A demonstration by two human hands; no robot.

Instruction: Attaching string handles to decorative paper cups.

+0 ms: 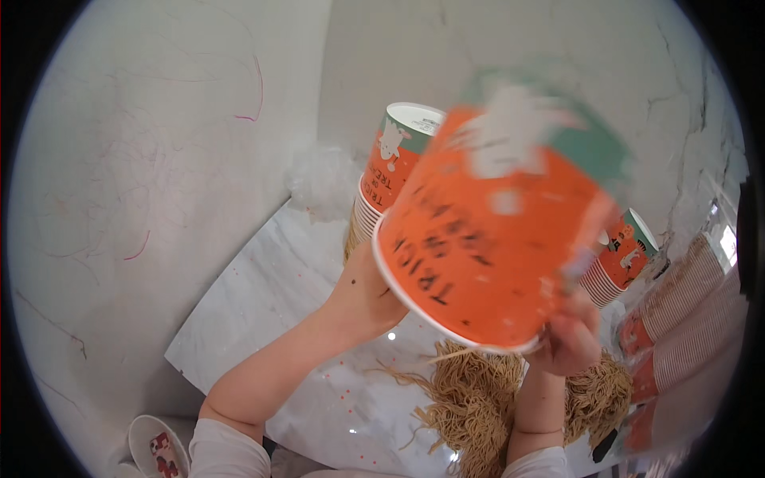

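Marbled tabletop (pixel 267 291) below orange tub (pixel 486 247) in right fingers (pixel 584 319)

Saw a grey-veined white table (pixel 263 291) bearing tan strand bundles (pixel 470 398) at near right, red specks (pixel 344 396) nearer the middle, stacked orange tubs (pixel 389 171) beyond.

A: That big orange tub (pixel 534 219) between 2 and 3 o'clock, paper?
B: Yeah, looks like smooth coated paper. Fibre bundle (pixel 470 390) at 5 looks matt, stringy; clear plastic (pixel 323 179) between 10 and 11's crinkly, shiny.
A: Tabletop (pixel 263 295) at 8?
B: Smooth, glossy, marble-look.
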